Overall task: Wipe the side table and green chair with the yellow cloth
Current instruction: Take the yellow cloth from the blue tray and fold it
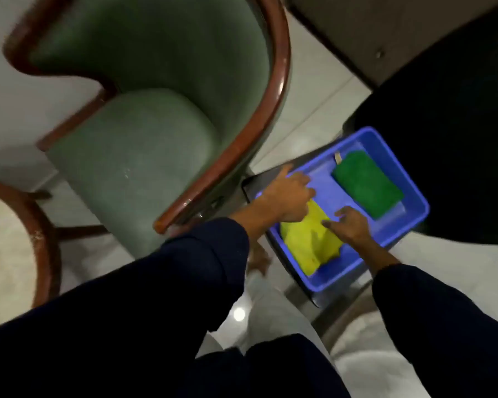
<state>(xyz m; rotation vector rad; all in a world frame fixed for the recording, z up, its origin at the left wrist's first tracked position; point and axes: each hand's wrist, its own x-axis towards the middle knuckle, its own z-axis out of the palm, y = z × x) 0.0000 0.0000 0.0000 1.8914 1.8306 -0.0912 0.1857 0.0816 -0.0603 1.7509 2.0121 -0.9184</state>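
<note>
The yellow cloth (308,245) lies crumpled in the near half of a blue tray (414,208). My left hand (288,196) is over the cloth's far end, fingers curled down onto it and thumb out toward the tray's rim. My right hand (352,228) rests on the cloth's right edge with its fingers spread. The green chair (144,156), upholstered with a curved brown wooden frame, stands to the left of the tray. The round side table (3,248), with a pale stone top and brown wooden rim, shows at the lower left edge.
A folded green cloth (367,183) lies in the tray's far half. The tray sits on a small dark stand (256,182) on the pale tiled floor. A large black shape (449,133) fills the right side. My legs and dark sleeves fill the bottom.
</note>
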